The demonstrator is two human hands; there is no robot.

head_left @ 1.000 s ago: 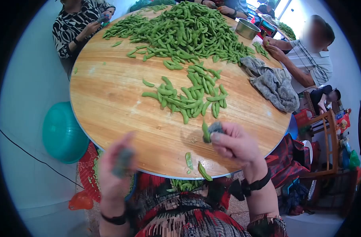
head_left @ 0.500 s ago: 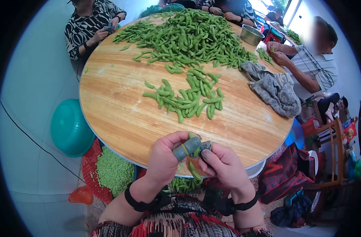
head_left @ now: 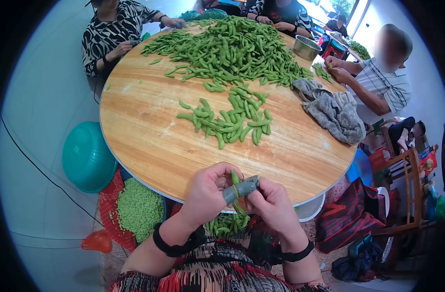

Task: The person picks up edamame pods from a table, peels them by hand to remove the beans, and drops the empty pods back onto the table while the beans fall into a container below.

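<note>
At the near edge of the table, my left hand (head_left: 206, 191) is closed around a green soybean pod (head_left: 234, 177), whose upper end sticks up between thumb and fingers. A grey finger cover (head_left: 244, 188) with a yellow band lies across the pod on my left thumb. My right hand (head_left: 275, 203) is closed against the same pod from the other side, its fingertips partly hidden. Below the hands, more pods (head_left: 227, 225) lie in my lap area. In front of me a small group of pods (head_left: 225, 121) is spread on the round wooden table (head_left: 149, 121).
A large heap of pods (head_left: 232, 48) covers the far side, beside a metal bowl (head_left: 307, 47). A grey towel (head_left: 332, 112) lies at right. Shelled beans (head_left: 140, 209) fill a container at lower left, near a teal basin (head_left: 87, 156). Other people sit around the table.
My hands have drawn closer together, and the left thumb with its grey cover now lies flatter across the pod. The person at far left has stretched one hand toward the heap.
</note>
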